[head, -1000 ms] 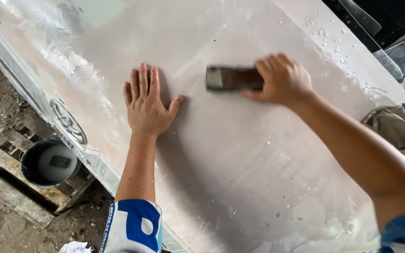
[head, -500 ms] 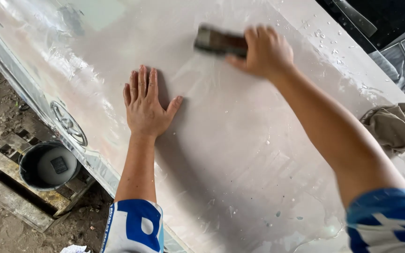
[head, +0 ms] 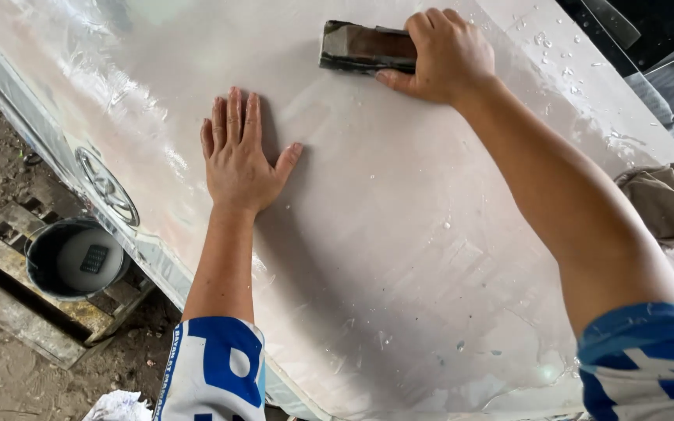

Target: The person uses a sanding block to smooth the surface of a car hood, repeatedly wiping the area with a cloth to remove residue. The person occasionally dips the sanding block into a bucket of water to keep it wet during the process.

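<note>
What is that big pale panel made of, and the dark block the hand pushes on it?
The panel looks like painted metal, dulled to a matt pale grey and wet: water beads and shiny streaks show on it. The block under the right hand is probably rubber or foam wrapped in dark abrasive paper; its edge looks worn. The left hand lies flat on the panel.

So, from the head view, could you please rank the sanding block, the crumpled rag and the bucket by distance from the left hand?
1. Sanding block: up and right of the left hand.
2. Bucket: lower left, on the ground.
3. Rag: far right on the panel.
</note>
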